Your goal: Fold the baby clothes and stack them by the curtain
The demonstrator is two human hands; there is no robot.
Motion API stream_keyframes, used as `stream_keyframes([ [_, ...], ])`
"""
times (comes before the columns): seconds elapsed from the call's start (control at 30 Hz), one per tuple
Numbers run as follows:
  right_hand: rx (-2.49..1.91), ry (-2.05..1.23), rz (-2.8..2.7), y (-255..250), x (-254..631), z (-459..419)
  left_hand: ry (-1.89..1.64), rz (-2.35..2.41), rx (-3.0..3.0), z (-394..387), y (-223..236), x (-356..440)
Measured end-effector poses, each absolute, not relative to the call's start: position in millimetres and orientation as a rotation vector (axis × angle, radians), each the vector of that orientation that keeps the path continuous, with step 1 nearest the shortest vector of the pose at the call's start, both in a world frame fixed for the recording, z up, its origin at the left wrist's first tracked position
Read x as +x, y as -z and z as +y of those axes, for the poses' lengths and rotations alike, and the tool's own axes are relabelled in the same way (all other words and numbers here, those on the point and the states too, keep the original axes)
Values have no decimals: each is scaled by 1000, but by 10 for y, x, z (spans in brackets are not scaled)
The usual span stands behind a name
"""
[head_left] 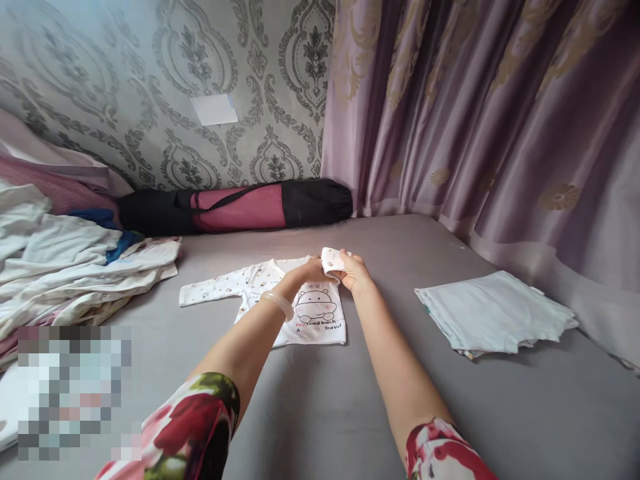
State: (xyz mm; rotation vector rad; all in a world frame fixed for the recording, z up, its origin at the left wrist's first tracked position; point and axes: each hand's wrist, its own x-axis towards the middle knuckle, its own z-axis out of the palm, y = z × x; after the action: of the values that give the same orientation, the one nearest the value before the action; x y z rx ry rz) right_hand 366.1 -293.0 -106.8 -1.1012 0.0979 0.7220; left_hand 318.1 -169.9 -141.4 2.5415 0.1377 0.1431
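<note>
A small white baby shirt (320, 333) lies front up on the bed, printed with a cartoon animal and lettering. One sleeve stretches flat to the left. The other sleeve (331, 259) is lifted and bent over at the right shoulder. My right hand (355, 270) pinches this raised sleeve between thumb and fingers. Beside it, my left hand (313, 269) is closed at the shoulder of the shirt, its fingertips partly hidden. My left forearm covers part of the shirt's middle.
A stack of folded white cloth (495, 313) lies on the right of the grey bed sheet (385, 247). Heaped clothes (100, 267) fill the left side. A long black and pink bag (240, 208) rests along the wall, near the purple curtain (450, 120).
</note>
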Motion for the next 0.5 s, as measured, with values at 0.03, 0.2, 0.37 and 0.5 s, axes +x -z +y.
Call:
stream_keyframes([
  [0.03, -1098, -727, 111, 1080, 3650, -2918, -112, 126, 2483, -1678, 1403, 3129],
  [0.2, -1131, -730, 124, 1111, 3584, -2850, -263, 452, 1992, -1573, 1331, 2635],
  [0.37, -1165, -814, -65, 1122, 3353, -2730, -466, 608, 1419, -1541, 1402, 2155],
  [0.5, -1226, -986, -505, 1157, 3127, -2702, -511, 579, 1382, -1575, 1491, 2023],
])
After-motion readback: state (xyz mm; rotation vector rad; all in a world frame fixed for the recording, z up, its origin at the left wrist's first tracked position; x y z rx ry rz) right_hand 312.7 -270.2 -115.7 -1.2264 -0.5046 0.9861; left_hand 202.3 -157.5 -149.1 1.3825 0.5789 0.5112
